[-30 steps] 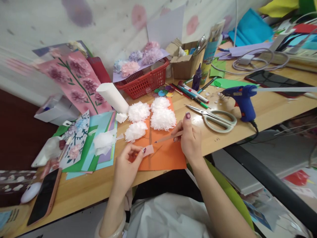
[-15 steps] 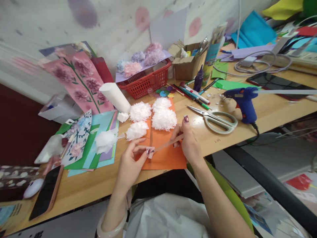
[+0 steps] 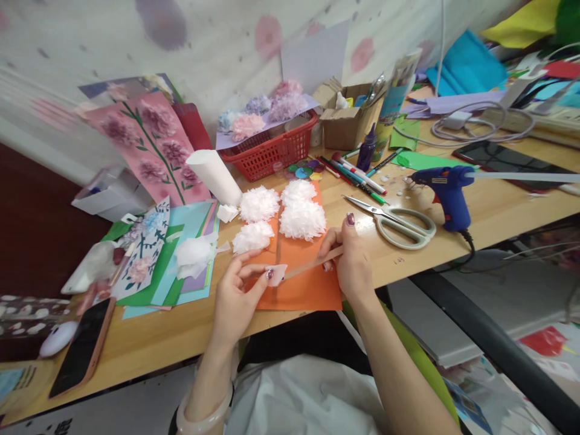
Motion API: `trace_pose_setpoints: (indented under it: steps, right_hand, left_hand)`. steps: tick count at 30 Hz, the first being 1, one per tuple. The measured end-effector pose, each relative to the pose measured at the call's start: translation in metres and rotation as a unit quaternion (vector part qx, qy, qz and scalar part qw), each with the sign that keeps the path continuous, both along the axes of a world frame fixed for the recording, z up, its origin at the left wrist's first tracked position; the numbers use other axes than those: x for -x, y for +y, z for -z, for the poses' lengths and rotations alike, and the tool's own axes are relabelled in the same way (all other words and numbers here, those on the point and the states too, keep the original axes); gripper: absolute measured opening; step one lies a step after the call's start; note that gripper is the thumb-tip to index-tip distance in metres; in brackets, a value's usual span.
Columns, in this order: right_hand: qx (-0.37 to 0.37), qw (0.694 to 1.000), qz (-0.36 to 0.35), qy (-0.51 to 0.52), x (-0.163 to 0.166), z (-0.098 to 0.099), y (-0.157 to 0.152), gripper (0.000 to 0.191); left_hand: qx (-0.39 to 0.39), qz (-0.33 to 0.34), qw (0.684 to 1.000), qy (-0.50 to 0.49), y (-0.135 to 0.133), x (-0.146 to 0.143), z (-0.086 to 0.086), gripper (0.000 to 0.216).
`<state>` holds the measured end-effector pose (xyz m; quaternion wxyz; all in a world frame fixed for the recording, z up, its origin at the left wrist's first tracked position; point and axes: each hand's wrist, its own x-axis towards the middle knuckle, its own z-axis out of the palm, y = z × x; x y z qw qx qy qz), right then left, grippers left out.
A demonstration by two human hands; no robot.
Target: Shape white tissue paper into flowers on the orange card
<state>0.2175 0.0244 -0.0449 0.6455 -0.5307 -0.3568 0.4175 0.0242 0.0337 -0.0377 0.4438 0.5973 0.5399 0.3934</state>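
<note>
My left hand (image 3: 238,290) pinches a small piece of white tissue paper (image 3: 277,275) between thumb and fingertips. In my right hand (image 3: 351,260) is a thin translucent stick that looks like a glue stick (image 3: 310,264), its far end meeting or nearly meeting the tissue piece. Both hands are over a sheet of orange paper (image 3: 308,293). Fluffy white tissue flowers (image 3: 302,220) sit on and beside the sheet's upper part. A small stack of white paper squares (image 3: 227,212) lies left of them.
To the right lie scissors (image 3: 399,223) and a blue glue gun (image 3: 446,187). Behind stand a red basket (image 3: 276,151), a cardboard box (image 3: 344,130) and several pens (image 3: 356,175). Coloured papers (image 3: 194,290), a white roll (image 3: 215,175) and a phone (image 3: 84,350) are on the left.
The tissue piece has turned and now spreads flatter beside my left fingertips. My right hand has shifted slightly right with the glue stick. The view has shifted a little.
</note>
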Motion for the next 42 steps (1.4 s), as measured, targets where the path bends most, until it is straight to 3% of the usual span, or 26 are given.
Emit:
trace_pose_setpoints:
  steps: [12, 18, 25, 34, 42]
  right_hand:
    - [-0.006, 1.000, 0.017, 0.017, 0.000, 0.000, 0.000, 0.078]
    - [-0.020, 0.992, 0.099, 0.069, -0.001, 0.004, 0.002, 0.073]
    - [-0.002, 0.999, 0.022, 0.044, 0.000, 0.000, 0.002, 0.077]
    - [-0.001, 1.000, 0.013, 0.007, 0.000, 0.001, 0.000, 0.076]
    - [-0.004, 1.000, 0.015, 0.018, -0.002, -0.001, 0.001, 0.076]
  left_hand:
    - [0.022, 0.041, 0.998, -0.040, -0.003, 0.002, -0.003, 0.043]
    - [0.026, 0.024, 0.998, -0.047, -0.003, 0.007, -0.004, 0.045]
    - [0.022, 0.021, 0.999, -0.037, -0.001, -0.001, -0.004, 0.047]
    - [0.048, 0.045, 0.997, -0.048, -0.003, -0.001, -0.006, 0.047]
    - [0.043, 0.018, 0.998, -0.048, -0.001, 0.009, -0.003, 0.050]
